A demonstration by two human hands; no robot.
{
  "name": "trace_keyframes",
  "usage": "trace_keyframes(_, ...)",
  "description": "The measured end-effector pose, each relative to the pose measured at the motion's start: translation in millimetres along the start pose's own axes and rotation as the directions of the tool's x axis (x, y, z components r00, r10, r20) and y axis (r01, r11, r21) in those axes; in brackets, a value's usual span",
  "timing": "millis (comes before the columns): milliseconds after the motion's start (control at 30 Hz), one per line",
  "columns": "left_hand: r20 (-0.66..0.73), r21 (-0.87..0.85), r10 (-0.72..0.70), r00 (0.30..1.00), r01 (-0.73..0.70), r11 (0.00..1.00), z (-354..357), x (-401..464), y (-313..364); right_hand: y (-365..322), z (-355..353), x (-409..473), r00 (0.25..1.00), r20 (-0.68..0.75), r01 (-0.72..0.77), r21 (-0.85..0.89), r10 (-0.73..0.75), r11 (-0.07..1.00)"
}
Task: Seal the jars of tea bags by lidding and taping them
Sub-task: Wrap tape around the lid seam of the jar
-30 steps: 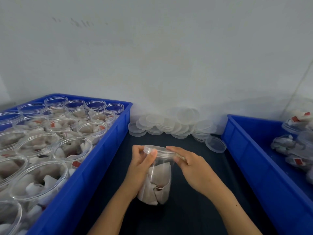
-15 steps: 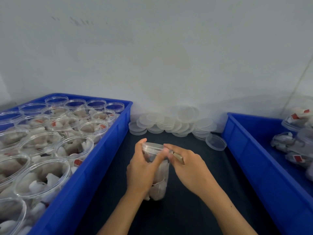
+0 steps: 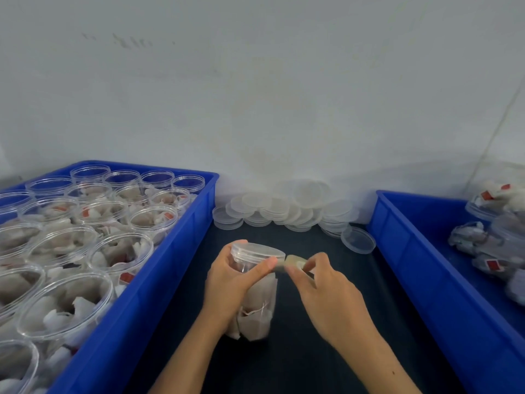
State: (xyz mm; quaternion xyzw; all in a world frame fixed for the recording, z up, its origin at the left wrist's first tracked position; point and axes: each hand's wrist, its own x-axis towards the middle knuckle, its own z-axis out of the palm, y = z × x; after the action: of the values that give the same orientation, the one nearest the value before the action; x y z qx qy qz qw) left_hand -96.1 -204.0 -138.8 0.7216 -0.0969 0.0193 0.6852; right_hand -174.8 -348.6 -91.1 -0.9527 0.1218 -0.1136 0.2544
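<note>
The jar, clear plastic and filled with tea bags, stood on the dark surface between two blue crates. A clear lid sat on its mouth. The jar leaned slightly toward the left.

The left hand was wrapped around the upper part of the jar, thumb lying across the front just under the lid rim and its tip reaching the right edge of the jar. The right hand was closed in a pinch on a small tan roll of tape, held just beside the lid's right edge. Whether the tape touched the jar could not be determined.

The left crate held many open jars of tea bags, standing upright in rows. The right crate held several filled jars lying on their sides. A pile of spare lids lay on the surface against the wall, beyond the hands, with one single lid resting near the right crate.
</note>
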Motion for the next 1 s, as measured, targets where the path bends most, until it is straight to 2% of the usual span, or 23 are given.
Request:
trace_keyframes(167,0.056,-0.03,-0.012,0.998,0.014,0.999,-1.1,-0.6,4.3,4.6,7.6,-2.1,0.997,-0.078,0.022,-0.041,-0.025,0.999)
trace_keyframes(333,0.138,-0.087,-0.036,0.99,0.048,0.995,-5.4,-1.4,4.3,2.5,12.1,-4.2,0.956,-0.227,0.158,-0.144,-0.188,0.977)
trace_keyframes(467,0.171,-0.107,-0.059,0.984,0.078,0.991,-6.2,0.5,2.5,5.0,14.8,-2.6,0.955,-0.212,0.195,-0.082,-0.208,0.977)
trace_keyframes(700,0.178,-0.154,-0.102,0.979,0.13,0.979,-5.0,0.4,0.3,8.0,26.8,-1.4,0.921,-0.288,0.224,-0.157,-0.261,0.962)
trace_keyframes(833,0.194,-0.1,-0.035,0.98,0.055,0.993,-2.6,-0.4,1.7,12.6,29.0,-3.5,0.924,-0.271,0.235,-0.147,-0.268,0.961)
trace_keyframes(900,0.174,-0.017,0.012,0.985,-0.009,1.0,-0.6,-2.1,2.2,12.5,26.0,-3.6,0.923,-0.276,0.23,-0.158,-0.266,0.96)
trace_keyframes(1000,0.078,0.166,0.092,0.993,-0.104,0.981,3.3,-6.9,4.3,15.0,25.6,-3.6,0.865,-0.368,0.273,-0.229,-0.343,0.934)
